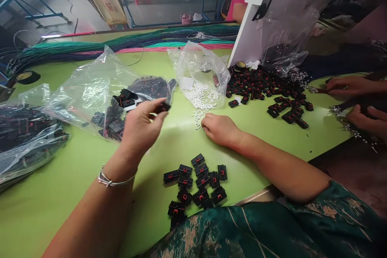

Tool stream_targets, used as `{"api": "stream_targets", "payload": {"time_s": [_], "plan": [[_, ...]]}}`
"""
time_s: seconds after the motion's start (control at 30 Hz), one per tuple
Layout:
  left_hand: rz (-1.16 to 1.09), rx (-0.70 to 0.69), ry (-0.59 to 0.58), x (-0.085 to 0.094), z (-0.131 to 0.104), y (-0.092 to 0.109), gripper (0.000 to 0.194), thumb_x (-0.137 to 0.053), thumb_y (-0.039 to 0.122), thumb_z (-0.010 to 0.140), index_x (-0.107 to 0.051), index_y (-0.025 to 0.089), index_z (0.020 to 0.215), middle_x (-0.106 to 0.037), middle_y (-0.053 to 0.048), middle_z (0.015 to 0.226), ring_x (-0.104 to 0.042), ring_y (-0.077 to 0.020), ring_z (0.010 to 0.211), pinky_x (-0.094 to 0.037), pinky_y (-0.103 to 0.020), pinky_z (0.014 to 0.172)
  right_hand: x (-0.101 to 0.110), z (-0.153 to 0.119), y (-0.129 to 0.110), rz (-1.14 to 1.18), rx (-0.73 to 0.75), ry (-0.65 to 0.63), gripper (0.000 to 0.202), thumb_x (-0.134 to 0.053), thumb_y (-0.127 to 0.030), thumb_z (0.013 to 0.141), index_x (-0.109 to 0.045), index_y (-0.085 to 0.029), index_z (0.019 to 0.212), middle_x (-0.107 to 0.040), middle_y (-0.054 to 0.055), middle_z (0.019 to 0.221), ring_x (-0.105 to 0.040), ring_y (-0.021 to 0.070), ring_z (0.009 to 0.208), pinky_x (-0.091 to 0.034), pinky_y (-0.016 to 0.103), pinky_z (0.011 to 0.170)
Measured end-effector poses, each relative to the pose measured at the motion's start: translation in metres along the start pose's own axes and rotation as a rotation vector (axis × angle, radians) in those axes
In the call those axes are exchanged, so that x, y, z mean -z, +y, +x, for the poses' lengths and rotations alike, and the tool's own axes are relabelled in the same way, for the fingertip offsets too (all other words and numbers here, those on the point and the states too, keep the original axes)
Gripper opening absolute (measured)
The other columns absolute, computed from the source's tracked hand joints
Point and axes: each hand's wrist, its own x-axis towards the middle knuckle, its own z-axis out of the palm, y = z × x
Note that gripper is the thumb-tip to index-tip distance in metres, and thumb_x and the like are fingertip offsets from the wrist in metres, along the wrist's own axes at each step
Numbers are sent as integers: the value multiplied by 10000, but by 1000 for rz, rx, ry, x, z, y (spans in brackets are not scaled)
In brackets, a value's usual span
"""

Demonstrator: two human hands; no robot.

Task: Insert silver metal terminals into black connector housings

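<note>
My left hand (142, 125) pinches a black connector housing (163, 107) between thumb and fingers, raised over the table beside an open plastic bag (90, 84) of similar housings. My right hand (222, 130) rests at the edge of the small white plugs (203, 96) spilling from a second clear bag (198, 60). Its fingers are curled together at the strewn plugs, and whatever they pinch is hidden. Close to my body lies a loose group of black connector housings (202, 181) with red clips.
A large heap of black-and-red housings (256, 82) lies at the right, below a white upright panel (250, 20). Another person's hands (363, 100) hold wires at the far right. Long bundled wires (136, 40) run along the back edge. A full bag (27, 137) sits at the left.
</note>
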Motion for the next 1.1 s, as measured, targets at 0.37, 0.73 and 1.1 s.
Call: {"api": "stream_targets", "payload": {"time_s": [0.37,0.73,1.1], "plan": [[-1042,556,-410,-45,-20,-2,406,-854,222,643,-753,195,1035,-737,-72,896,-639,-123,737,-480,-233,684,-3,2,-1,-38,127,18,173,-481,-202,898,-617,-146,988,-663,87,996,-548,183,793,-224,329,581],[-935,604,-234,-36,-13,-1,411,-834,92,574,-790,166,976,-722,-61,877,-574,-104,723,-452,-234,680,-3,1,5,54,94,-1,197,-451,-206,936,-640,-148,945,-666,87,973,-534,172,785,-266,304,624],[-911,654,-284,-33,-15,4,351,-724,103,648,-779,110,995,-732,-105,846,-660,-164,767,-535,-275,744,-1,2,0,153,81,-5,192,-458,-209,939,-644,-164,931,-663,66,964,-531,160,788,-294,290,652]]}}
